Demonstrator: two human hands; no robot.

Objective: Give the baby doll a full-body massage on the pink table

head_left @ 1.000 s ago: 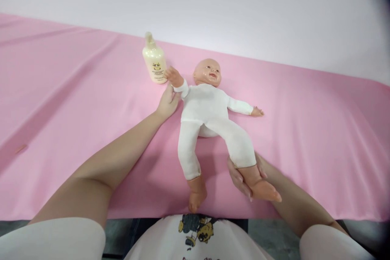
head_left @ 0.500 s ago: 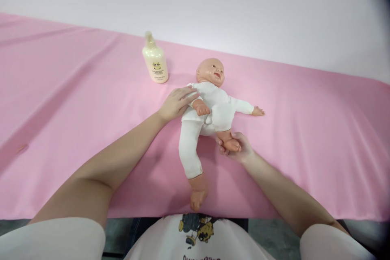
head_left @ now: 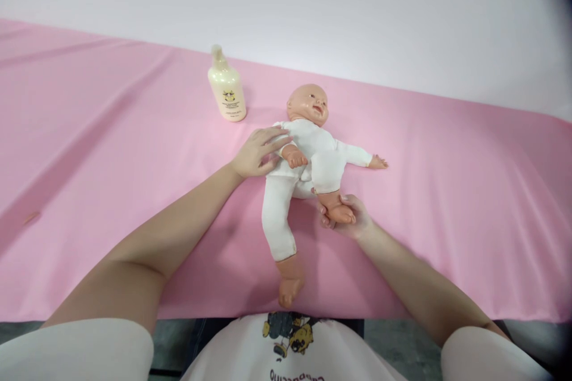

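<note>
Folded since a second ago, the doll's (head_left: pixel 308 149) leg stays bent up, its foot pinched in the right hand (head_left: pixel 351 220). The left hand (head_left: pixel 257 153), fingers spread, presses its arm across. Bending further calls for gentleness.

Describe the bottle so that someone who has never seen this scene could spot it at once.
A pink cloth covers the whole table. Near its far edge, left of the baby doll and beyond the person's left hand, stands the bottle. It is small, cream-coloured and upright, with a narrow top and a little printed label, and no hand touches it.
</note>
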